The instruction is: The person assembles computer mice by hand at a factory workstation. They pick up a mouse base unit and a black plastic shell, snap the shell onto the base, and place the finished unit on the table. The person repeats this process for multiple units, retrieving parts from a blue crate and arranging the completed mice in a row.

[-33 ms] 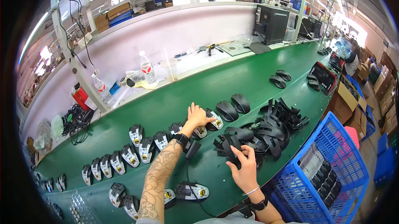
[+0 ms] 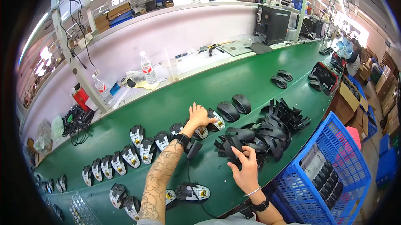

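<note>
My left hand (image 2: 198, 116) reaches over a row of computer mice without top covers, fingers spread. Its thumb lies against an uncovered mouse (image 2: 216, 123) at the row's right end; another (image 2: 202, 132) sits partly under the hand. My right hand (image 2: 245, 167) pinches a black curved plastic mouse cover (image 2: 231, 148) at the near left edge of a heap of such covers (image 2: 273, 131). Two mice with black tops, one (image 2: 227, 111) nearer and one (image 2: 242, 104) farther, stand just right of my left hand. More uncovered mice (image 2: 130, 155) run along the bench to the left.
The green bench (image 2: 200, 85) stretches far right. A blue plastic basket (image 2: 334, 141) holding black parts stands at the right. Near my left forearm lie more uncovered mice (image 2: 193, 192) and a black cable (image 2: 190, 175). Bottles (image 2: 148, 69) stand on the back ledge.
</note>
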Tool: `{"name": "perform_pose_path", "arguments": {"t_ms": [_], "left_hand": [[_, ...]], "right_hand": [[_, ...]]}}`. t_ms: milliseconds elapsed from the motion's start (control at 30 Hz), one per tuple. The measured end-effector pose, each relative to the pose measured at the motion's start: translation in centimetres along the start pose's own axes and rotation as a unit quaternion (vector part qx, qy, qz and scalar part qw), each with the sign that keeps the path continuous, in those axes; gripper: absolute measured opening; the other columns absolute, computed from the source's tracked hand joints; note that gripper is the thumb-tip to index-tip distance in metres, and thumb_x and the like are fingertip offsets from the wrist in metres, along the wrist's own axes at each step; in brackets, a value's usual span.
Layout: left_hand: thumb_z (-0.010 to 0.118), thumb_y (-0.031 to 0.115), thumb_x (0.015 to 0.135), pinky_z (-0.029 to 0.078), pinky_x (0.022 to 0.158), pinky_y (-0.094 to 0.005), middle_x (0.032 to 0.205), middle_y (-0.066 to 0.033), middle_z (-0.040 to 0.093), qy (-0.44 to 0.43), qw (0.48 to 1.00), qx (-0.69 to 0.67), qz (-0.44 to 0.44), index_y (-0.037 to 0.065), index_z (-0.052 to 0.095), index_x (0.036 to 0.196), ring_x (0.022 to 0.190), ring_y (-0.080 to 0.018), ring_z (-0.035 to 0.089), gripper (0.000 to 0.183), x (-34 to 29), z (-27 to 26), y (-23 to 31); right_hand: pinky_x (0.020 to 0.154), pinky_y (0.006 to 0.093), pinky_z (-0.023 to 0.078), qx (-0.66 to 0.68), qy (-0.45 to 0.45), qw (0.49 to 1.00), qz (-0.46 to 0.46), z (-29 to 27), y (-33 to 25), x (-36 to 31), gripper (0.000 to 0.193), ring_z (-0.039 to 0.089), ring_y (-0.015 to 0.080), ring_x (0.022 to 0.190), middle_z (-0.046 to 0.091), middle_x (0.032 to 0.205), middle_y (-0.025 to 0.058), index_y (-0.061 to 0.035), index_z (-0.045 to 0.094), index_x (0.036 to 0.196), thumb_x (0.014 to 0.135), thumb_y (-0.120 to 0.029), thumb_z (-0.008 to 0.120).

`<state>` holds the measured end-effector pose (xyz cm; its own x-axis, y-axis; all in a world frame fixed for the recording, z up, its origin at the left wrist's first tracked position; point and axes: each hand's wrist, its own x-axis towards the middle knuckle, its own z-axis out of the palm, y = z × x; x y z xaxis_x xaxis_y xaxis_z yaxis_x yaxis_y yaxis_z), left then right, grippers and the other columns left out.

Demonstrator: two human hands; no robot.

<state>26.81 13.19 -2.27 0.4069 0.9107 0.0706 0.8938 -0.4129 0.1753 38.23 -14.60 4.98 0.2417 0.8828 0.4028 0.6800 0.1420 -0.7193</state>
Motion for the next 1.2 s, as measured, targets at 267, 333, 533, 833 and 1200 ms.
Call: {"name": "perform_pose_path", "arguments": {"t_ms": [267, 333, 533, 833, 1200], "left_hand": [[0.085, 0.008, 0.061, 0.052, 0.078, -0.0324, 0.101, -0.0107, 0.062, 0.077, 0.797, -0.596, 0.067, -0.001, 0.046, 0.118, 0.094, -0.0188, 0.061, 0.07, -2.5, -3.7, 1.5], [0.079, 0.002, 0.067, 0.052, 0.084, -0.0362, 0.109, -0.0115, 0.059, -0.02, 0.719, -0.695, 0.015, 0.001, 0.045, 0.122, 0.098, -0.0217, 0.061, 0.064, -5.1, -5.5, 1.6], [0.057, 0.019, 0.091, 0.049, 0.087, -0.0393, 0.11, -0.0042, 0.06, -0.151, 0.528, -0.832, -0.082, 0.011, 0.047, 0.121, 0.102, -0.0187, 0.06, 0.033, -13.5, -8.7, 2.9], [0.067, 0.013, 0.085, 0.045, 0.094, -0.0362, 0.118, -0.0077, 0.053, -0.07, 0.647, -0.759, -0.016, 0.008, 0.04, 0.122, 0.111, -0.0193, 0.054, 0.046, -17.8, -7.6, 4.1], [0.077, 0.003, 0.073, 0.05, 0.088, -0.034, 0.114, -0.0107, 0.054, -0.006, 0.664, -0.747, -0.024, 0.005, 0.035, 0.125, 0.105, -0.0208, 0.057, 0.066, -17.9, -8.4, 4.6]], "right_hand": [[0.087, 0.0366, 0.046, 0.019, 0.139, 0.99, -0.022, 0.2, 0.0, 0.5, 0.067, 0.055, 0.0301, 0.101, 0.058, 0.108, 0.0138, -0.0033, 0.057, 0.122, 0.059, -0.001, 0.08], [0.087, 0.0367, 0.046, 0.006, 0.142, 0.988, -0.052, -0.3, -0.4, 1.2, 0.068, 0.056, 0.0303, 0.1, 0.059, 0.107, 0.0135, -0.0029, 0.057, 0.122, 0.058, -0.001, 0.081], [0.079, 0.0341, 0.049, 0.09, 0.087, 0.991, -0.04, 0.7, -2.1, 2.4, 0.063, 0.056, 0.0249, 0.095, 0.059, 0.106, 0.0104, -0.0035, 0.061, 0.118, 0.061, -0.014, 0.084], [0.078, 0.0336, 0.049, 0.077, 0.014, 0.995, -0.063, 1.8, -2.2, 2.6, 0.059, 0.055, 0.0237, 0.093, 0.055, 0.107, 0.0076, -0.0118, 0.066, 0.114, 0.058, -0.014, 0.085], [0.084, 0.036, 0.049, 0.094, 0.011, 0.993, -0.068, 2.4, -1.9, 2.6, 0.062, 0.056, 0.0266, 0.1, 0.058, 0.112, 0.0086, -0.0116, 0.063, 0.119, 0.06, -0.01, 0.083]]}}
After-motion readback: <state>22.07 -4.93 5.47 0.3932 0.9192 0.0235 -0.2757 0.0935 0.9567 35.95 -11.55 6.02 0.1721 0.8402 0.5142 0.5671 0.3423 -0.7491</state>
